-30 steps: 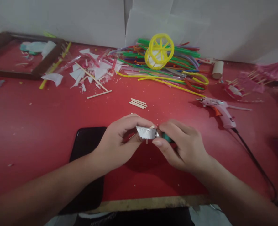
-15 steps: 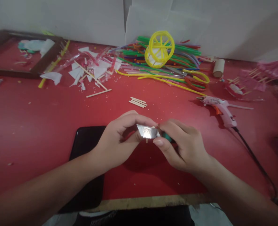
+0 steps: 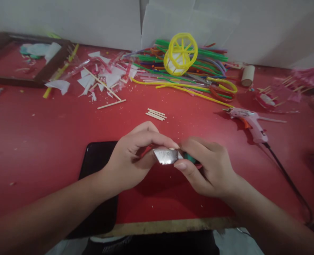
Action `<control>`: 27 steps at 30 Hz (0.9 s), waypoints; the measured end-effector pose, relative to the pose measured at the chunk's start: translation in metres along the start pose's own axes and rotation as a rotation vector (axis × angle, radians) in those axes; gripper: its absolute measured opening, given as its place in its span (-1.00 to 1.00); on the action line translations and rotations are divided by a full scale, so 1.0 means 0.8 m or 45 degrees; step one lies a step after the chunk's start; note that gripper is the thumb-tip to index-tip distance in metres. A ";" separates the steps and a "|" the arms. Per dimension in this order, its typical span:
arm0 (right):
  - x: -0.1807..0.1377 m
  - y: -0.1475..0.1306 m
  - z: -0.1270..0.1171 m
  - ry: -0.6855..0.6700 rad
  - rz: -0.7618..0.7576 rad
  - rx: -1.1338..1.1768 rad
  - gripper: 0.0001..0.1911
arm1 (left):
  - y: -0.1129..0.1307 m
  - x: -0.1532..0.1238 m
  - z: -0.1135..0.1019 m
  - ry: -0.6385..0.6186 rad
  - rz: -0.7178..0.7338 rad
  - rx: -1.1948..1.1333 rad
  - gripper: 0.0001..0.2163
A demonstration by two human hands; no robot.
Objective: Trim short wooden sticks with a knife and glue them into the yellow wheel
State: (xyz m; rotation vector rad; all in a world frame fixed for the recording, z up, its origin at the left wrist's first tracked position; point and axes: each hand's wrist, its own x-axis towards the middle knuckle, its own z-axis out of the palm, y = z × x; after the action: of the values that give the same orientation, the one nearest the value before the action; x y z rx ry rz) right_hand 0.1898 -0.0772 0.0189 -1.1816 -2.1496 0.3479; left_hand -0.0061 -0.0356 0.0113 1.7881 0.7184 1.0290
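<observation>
My right hand (image 3: 208, 164) grips a box cutter (image 3: 167, 156) by its green body, its wide metal blade pointing left. Behind that blade my left hand (image 3: 135, 156) is pinched, with its forefinger stretched along the blade's top edge toward my right hand. A pale tip of a small wooden stick (image 3: 172, 148) shows between the left fingertips and the blade; the rest of it is hidden. Just beyond the hands, several short cut sticks (image 3: 156, 114) lie in a row on the red table (image 3: 74, 120).
A black phone (image 3: 98, 212) lies under my left forearm. To the right sits a pink glue gun (image 3: 249, 124) with its cord. Along the back are pipe cleaners (image 3: 210, 55), a yellow wheel-shaped frame (image 3: 183, 49), scissors (image 3: 222, 86), paper scraps (image 3: 86, 81) and a brown frame (image 3: 52, 67).
The blade has dropped slightly and tilted, and the stick end that showed below it is now out of sight. My left forefinger has shifted a little toward the right hand.
</observation>
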 end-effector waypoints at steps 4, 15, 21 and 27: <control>0.000 -0.001 0.000 0.022 0.000 -0.035 -0.66 | 0.003 -0.002 0.001 0.044 0.043 0.073 -0.76; 0.002 0.000 0.000 0.041 0.003 -0.057 -0.69 | 0.007 -0.003 0.009 0.046 -0.140 0.044 -0.85; -0.001 0.000 -0.001 0.007 -0.046 -0.020 -0.64 | 0.007 -0.003 0.003 -0.004 -0.074 0.091 -0.87; -0.001 -0.005 0.000 0.042 -0.071 -0.057 -0.61 | 0.010 -0.001 -0.002 -0.016 -0.011 0.166 -0.87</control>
State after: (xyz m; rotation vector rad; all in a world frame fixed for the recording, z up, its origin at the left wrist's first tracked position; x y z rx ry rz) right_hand 0.1880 -0.0798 0.0208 -1.1420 -2.1670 0.2558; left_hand -0.0077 -0.0388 0.0183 1.8994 0.8007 0.9834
